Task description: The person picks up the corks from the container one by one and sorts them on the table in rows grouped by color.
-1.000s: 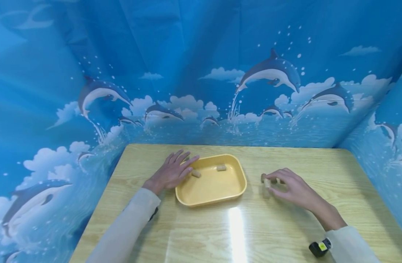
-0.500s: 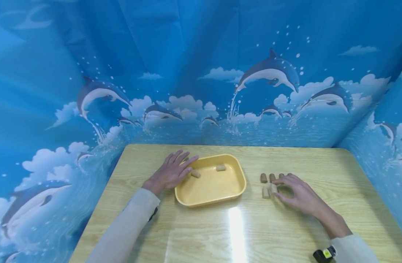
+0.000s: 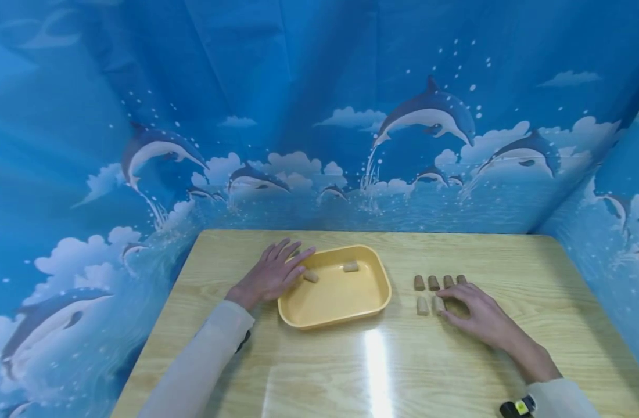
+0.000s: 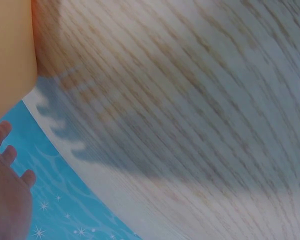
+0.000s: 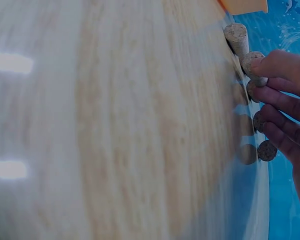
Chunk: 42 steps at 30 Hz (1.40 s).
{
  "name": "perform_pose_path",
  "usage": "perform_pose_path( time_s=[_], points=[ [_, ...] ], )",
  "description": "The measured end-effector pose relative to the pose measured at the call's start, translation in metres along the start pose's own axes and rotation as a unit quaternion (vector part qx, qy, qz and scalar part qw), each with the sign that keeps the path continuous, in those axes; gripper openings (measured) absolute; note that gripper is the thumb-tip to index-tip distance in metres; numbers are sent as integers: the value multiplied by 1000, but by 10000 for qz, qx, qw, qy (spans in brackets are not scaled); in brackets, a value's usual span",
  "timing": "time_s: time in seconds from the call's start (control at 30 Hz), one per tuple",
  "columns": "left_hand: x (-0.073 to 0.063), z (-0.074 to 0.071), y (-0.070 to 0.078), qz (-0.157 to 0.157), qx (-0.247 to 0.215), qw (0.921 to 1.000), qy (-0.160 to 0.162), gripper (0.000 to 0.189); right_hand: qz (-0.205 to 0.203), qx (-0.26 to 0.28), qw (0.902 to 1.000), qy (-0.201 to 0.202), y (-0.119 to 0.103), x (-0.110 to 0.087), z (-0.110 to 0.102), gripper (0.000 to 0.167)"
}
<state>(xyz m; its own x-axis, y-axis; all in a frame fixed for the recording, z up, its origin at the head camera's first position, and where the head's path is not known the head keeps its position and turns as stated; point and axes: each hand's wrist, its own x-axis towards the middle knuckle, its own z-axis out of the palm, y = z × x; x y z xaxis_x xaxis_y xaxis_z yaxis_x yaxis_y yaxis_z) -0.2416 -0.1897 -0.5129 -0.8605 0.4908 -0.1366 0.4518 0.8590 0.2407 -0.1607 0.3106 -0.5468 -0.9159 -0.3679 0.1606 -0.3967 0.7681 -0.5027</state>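
Fourth brown cork (image 3: 461, 279) now appears beyond the right hand (image 3: 475, 314), which pinches a pale cork (image 3: 437, 305); spread left hand (image 3: 270, 276) rests on the tray (image 3: 340, 298).

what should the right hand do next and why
The right hand should probably release the pale tapered cork stopper it pinches: it's already beside another pale cork, forming a second row in front of four brown tapered corks.
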Motion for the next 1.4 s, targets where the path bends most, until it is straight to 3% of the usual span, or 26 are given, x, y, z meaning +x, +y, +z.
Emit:
perform_pose_path(
  time_s=[1.4],
  points=[
    [-1,-1,0,18,-19,10000,2,58,106,-9,9999,-117,1,-2,4,38]
  ],
)
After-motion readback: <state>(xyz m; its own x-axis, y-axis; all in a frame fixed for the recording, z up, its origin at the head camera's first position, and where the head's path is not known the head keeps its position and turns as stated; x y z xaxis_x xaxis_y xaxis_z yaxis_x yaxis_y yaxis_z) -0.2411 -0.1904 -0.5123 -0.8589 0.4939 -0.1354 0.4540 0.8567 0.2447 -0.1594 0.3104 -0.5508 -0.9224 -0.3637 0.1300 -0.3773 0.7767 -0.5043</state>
